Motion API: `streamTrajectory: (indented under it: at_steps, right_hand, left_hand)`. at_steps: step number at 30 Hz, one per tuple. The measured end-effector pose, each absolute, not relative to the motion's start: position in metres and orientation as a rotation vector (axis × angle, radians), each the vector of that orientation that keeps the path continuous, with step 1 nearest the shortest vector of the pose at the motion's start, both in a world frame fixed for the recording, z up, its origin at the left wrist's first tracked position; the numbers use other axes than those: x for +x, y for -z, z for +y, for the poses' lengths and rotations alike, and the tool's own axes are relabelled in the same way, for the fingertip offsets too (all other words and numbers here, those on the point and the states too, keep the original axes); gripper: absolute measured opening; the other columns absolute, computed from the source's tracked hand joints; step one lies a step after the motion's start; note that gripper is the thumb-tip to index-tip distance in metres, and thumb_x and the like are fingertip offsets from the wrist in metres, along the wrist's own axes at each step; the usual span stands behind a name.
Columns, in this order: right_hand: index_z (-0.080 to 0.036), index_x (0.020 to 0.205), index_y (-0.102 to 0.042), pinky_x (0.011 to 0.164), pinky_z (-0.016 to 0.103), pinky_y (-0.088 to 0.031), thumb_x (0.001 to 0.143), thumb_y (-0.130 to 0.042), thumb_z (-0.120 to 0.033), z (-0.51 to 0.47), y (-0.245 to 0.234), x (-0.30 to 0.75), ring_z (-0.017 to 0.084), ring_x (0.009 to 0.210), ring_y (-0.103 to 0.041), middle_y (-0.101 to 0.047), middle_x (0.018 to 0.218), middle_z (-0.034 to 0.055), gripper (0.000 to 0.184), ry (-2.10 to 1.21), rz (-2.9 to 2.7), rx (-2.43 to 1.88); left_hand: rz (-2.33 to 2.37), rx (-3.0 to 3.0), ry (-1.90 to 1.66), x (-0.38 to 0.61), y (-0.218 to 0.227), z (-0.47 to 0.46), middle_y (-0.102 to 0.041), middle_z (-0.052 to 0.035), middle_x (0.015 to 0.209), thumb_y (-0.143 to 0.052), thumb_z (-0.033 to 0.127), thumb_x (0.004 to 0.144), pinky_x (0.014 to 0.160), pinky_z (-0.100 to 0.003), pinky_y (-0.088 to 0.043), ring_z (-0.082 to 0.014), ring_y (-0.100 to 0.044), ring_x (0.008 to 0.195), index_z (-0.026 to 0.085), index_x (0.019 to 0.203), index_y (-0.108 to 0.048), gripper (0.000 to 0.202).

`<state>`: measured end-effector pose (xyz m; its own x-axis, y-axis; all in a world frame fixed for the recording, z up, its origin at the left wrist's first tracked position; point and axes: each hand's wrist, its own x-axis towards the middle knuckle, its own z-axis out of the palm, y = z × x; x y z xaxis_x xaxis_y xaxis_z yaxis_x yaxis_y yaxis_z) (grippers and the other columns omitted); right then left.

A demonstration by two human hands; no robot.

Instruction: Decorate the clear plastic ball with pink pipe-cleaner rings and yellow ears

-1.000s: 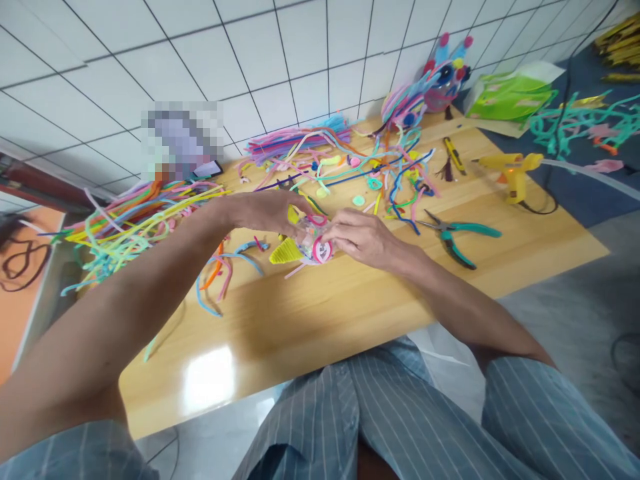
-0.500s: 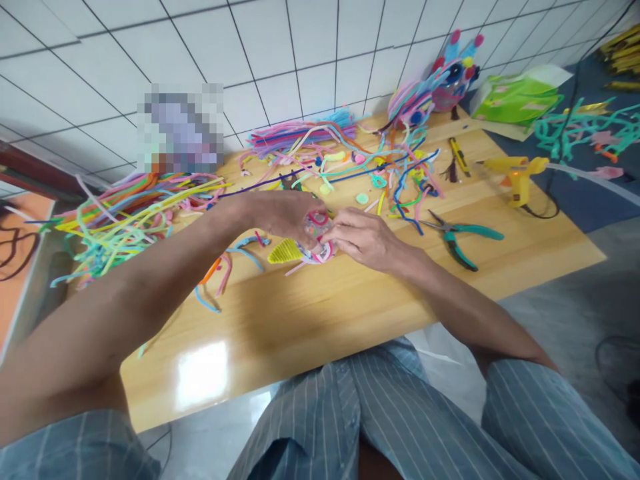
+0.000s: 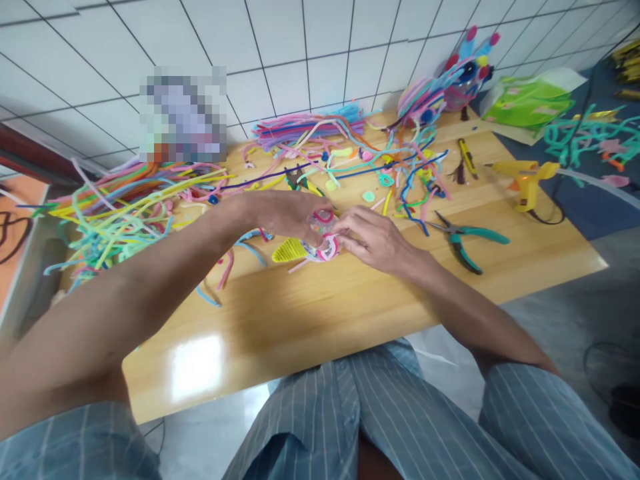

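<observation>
My left hand [image 3: 293,215] is closed around a small craft piece [image 3: 327,247] with a clear, rounded body and pink and white trim. A ribbed yellow pipe-cleaner shape [image 3: 290,251] juts out on its left, beside a thin pale pink strand [image 3: 299,267]. At the piece's right edge, the fingers of my right hand [image 3: 373,237] are pinched together against the pink trim. Exactly what lies between those fingertips is too small to make out. Part of the piece is hidden behind my left fingers.
Teal-handled pliers [image 3: 467,243], a yellow glue gun [image 3: 525,180] and a yellow box cutter [image 3: 467,159] lie to the right. Loose pipe cleaners [image 3: 120,213] pile up at the left, with bundles [image 3: 310,127] by the tiled wall. Dark pliers [image 3: 296,177] lie behind my left hand.
The whole view has shifted slightly. Both hands stay on the craft piece, with my right fingers a little changed in position at its edge.
</observation>
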<state>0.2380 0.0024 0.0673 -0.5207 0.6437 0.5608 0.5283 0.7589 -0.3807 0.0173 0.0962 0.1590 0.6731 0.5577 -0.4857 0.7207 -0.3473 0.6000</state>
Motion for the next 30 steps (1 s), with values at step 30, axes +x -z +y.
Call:
streamTrajectory:
  at_steps: [30]
  right_hand:
    - [-0.024, 0.102, -0.071, 0.080, 0.036, -0.055, 0.103, -0.060, -0.018, -0.002, -0.060, 0.237, 0.021, 0.087, -0.067, -0.072, 0.091, 0.0041, 0.013, -0.176, -2.169, -0.851]
  left_hand:
    - [0.857, 2.182, 0.256, 0.008, -0.145, 0.099, -0.075, -0.0066, 0.109, -0.089, 0.053, 0.071, 0.098, -0.038, -0.046, -0.0327, -0.068, 0.105, 0.024, 0.121, -0.076, 0.060]
